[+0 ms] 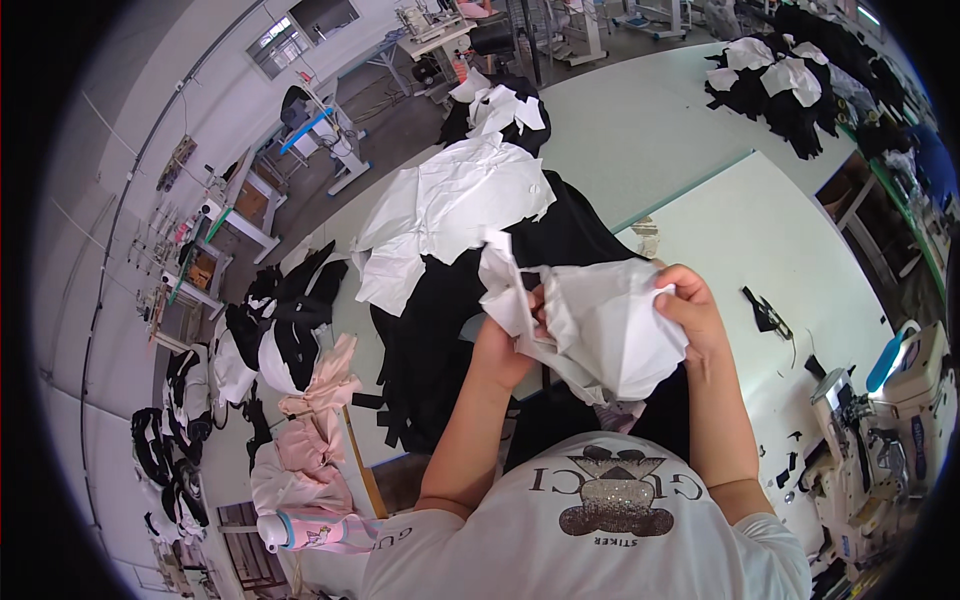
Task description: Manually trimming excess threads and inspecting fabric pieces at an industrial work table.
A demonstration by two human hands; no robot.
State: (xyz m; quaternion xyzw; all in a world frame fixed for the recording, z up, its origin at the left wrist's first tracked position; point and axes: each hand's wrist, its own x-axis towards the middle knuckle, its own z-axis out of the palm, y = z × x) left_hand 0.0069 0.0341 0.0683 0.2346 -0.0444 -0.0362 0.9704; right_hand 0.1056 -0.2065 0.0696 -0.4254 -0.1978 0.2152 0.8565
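In front of my chest, both hands hold up a crumpled white sheet (615,325), thin like paper or stiff cloth. My right hand (692,310) pinches its right edge between thumb and fingers. At the other side, my left hand (508,345) grips it, its fingers partly hidden behind a raised fold. Beyond my hands lies a large creased white sheet (445,210) over black fabric (425,350). That fabric spreads across the table and hangs toward me on the left.
A sewing machine (915,375) stands at the right, with black scraps (768,312) nearby. Pink cloth (310,450) and a pink bottle (318,532) lie at the lower left. More black and white piles (790,85) rest on the far table (620,125).
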